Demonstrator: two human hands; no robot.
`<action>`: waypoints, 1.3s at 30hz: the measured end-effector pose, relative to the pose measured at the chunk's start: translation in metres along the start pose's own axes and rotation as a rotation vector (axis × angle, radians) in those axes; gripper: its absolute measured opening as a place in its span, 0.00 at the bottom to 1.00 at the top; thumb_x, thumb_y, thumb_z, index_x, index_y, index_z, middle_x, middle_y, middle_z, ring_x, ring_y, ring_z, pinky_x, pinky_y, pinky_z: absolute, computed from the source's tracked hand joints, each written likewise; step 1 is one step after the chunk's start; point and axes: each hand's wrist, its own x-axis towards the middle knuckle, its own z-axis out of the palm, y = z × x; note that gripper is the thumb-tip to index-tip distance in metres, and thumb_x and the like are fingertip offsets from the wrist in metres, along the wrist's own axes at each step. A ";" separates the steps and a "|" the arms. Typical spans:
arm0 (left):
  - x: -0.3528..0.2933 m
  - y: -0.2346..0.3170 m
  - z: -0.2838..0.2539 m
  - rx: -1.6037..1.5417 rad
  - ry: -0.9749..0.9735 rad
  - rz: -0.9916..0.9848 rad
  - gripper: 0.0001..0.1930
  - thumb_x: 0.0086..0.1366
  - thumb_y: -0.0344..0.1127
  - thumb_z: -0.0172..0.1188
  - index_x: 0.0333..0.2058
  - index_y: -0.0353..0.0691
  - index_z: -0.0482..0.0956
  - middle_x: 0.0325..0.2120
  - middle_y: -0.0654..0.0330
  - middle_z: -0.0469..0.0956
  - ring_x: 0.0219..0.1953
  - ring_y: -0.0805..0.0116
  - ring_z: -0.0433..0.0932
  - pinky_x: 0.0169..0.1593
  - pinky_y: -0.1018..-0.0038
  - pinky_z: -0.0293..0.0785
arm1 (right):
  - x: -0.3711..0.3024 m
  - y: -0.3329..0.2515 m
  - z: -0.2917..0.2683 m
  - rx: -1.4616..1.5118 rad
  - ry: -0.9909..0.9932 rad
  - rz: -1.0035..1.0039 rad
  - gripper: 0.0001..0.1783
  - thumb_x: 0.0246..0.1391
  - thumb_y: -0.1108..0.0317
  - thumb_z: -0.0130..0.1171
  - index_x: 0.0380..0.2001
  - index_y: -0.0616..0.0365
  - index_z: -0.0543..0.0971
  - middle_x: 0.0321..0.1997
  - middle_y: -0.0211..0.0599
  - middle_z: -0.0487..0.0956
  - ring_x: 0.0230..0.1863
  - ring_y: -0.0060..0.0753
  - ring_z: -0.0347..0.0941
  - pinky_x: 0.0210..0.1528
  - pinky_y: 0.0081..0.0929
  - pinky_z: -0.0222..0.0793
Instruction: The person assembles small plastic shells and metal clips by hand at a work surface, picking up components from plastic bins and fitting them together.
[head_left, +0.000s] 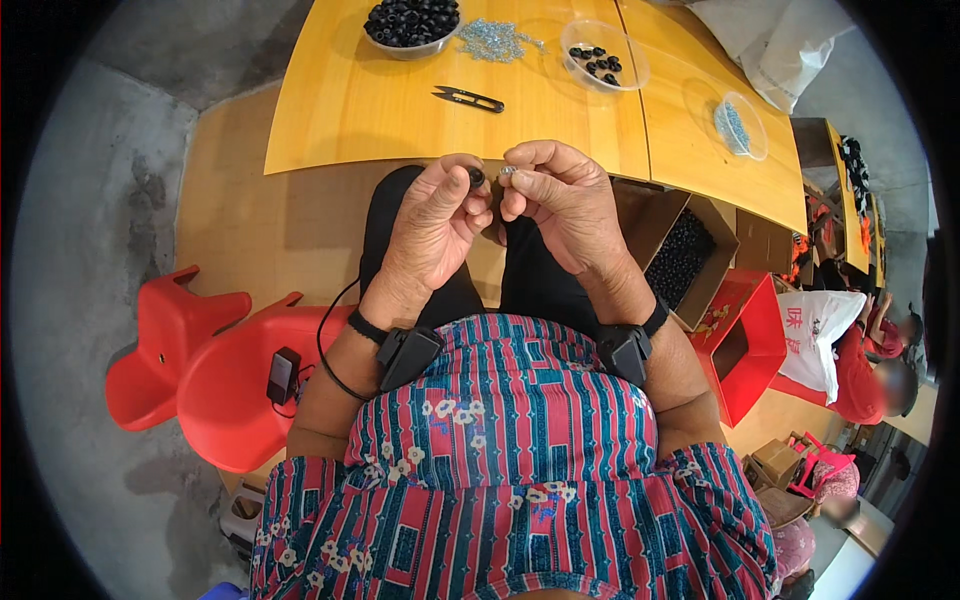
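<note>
My left hand [432,222] pinches a small black round plastic part [475,178] between thumb and fingers. Close beside it, my right hand [572,208] holds a tiny silvery metal piece [508,171], possibly a spring, in a thumb-and-finger pinch. The two pieces are apart, above my lap and just short of the table's near edge. On the yellow wooden table [350,120] lie black thread snips [468,99] and a loose heap of small silvery pieces [495,41]. A clear bowl [412,50] next to the heap is piled with black plastic parts [410,20].
A clear tub [636,65] holds several black parts; another tub [757,140] holds bluish-silver bits. Below the table's right side are a cardboard box [722,245] of black pieces and a red box [765,345]. Red chairs [225,390] stand left. Other people [868,390] sit far right.
</note>
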 end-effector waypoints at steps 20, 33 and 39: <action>0.007 0.000 -0.004 0.135 -0.053 0.091 0.15 0.59 0.41 0.61 0.40 0.37 0.75 0.28 0.61 0.75 0.32 0.69 0.76 0.36 0.78 0.74 | 0.007 -0.002 0.007 -0.063 -0.009 -0.070 0.07 0.50 0.80 0.58 0.35 0.68 0.77 0.29 0.39 0.79 0.26 0.22 0.76 0.30 0.18 0.76; 0.001 -0.002 -0.002 0.283 0.063 0.121 0.13 0.57 0.36 0.64 0.37 0.35 0.76 0.27 0.64 0.75 0.27 0.78 0.72 0.33 0.82 0.73 | 0.000 -0.013 0.013 -0.562 0.030 -0.178 0.05 0.47 0.78 0.61 0.30 0.64 0.80 0.25 0.32 0.79 0.24 0.16 0.72 0.25 0.13 0.70; 0.007 -0.004 -0.006 0.266 0.024 0.111 0.14 0.59 0.39 0.62 0.37 0.35 0.76 0.23 0.65 0.73 0.25 0.78 0.72 0.31 0.82 0.74 | 0.009 -0.005 0.005 -0.621 -0.009 -0.230 0.05 0.46 0.78 0.63 0.30 0.64 0.81 0.26 0.32 0.79 0.24 0.16 0.72 0.26 0.13 0.70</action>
